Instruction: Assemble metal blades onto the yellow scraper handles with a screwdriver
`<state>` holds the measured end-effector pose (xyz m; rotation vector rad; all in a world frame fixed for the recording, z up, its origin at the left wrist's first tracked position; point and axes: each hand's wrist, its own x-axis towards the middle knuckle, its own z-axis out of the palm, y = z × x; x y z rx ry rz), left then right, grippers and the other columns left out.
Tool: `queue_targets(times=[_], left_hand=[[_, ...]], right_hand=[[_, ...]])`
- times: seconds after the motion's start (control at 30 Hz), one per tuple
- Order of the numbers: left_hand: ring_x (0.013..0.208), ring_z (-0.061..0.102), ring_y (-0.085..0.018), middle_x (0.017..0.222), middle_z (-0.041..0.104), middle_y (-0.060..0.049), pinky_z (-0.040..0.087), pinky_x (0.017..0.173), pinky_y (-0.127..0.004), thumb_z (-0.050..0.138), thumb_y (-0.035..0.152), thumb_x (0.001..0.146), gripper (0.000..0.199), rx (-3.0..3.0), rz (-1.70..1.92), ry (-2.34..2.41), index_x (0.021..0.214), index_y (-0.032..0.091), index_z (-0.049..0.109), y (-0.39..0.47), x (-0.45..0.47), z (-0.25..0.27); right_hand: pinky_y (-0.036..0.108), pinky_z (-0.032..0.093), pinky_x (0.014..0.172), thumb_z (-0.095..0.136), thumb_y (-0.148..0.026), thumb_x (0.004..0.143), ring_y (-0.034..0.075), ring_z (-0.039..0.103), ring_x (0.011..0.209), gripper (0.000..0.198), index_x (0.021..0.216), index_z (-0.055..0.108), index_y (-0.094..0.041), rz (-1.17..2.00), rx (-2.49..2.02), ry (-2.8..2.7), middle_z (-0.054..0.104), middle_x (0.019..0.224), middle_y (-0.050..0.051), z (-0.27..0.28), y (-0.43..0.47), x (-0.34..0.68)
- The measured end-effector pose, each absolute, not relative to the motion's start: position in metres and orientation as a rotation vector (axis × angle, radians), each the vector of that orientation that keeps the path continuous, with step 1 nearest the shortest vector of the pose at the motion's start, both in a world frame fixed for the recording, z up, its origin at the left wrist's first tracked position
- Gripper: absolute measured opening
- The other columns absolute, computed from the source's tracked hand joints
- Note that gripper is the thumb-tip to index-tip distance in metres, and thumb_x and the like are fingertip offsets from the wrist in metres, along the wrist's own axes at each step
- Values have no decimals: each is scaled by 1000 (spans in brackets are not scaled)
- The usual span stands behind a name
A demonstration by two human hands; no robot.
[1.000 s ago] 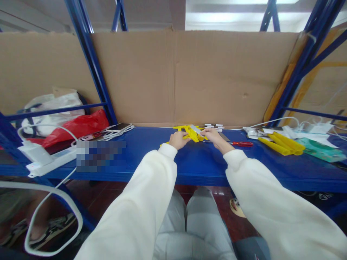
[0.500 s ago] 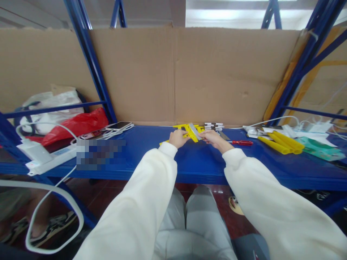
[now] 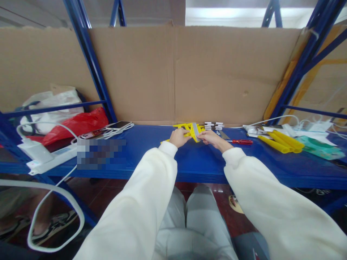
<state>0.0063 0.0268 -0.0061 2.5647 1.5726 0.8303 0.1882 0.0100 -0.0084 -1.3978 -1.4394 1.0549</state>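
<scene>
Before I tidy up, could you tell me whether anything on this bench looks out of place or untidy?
A white cable hangs off the blue shelf in a loose loop near the floor. The power strip sits askew at the edge.

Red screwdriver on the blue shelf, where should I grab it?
Grab the red screwdriver by its red handle, coming straight down from above. It lies flat on the blue shelf, handle pointing right, thin metal tip toward the right hand. The handle is the thick part, with bare shelf around it.

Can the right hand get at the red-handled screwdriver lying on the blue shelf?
Probably yes: the red-handled screwdriver lies just right of the right hand on bare blue shelf, nothing between. But that hand holds a grey metal blade.
</scene>
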Motion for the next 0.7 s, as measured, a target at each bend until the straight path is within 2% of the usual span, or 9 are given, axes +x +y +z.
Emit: queue_targets(times=[0.23,0.4,0.53,0.7], left_hand=[[112,70,-26,121,76,-10,54,100,-33,73,32,89,36,2601,826,1508,123,21,77,30,7,-9],[119,67,-24,129,71,-9,53,103,-34,69,25,92,58,2654,766,1443,149,27,57,22,9,-9],[120,65,-24,129,65,-10,51,103,-35,56,23,99,50,2772,556,1403,148,31,58,16,11,-10],[118,65,-24,122,63,-8,51,102,-34,55,24,100,49,2808,481,1386,147,34,59,14,12,-10]], right_hand=[[19,20,43,77,-20,81,4,31,43,30,63,53,-17,1094,-1354,-1542,42,48,-7,-12,15,197],[20,20,44,82,-29,76,5,31,44,33,65,52,-19,1085,-1358,-1609,40,48,-8,-17,18,202],[21,20,45,83,-32,73,5,30,44,36,62,51,-19,1063,-1361,-1671,38,48,-8,-19,20,204],[22,20,45,84,-37,68,5,30,45,37,63,52,-19,1111,-1307,-1767,39,49,-9,-22,21,209]])
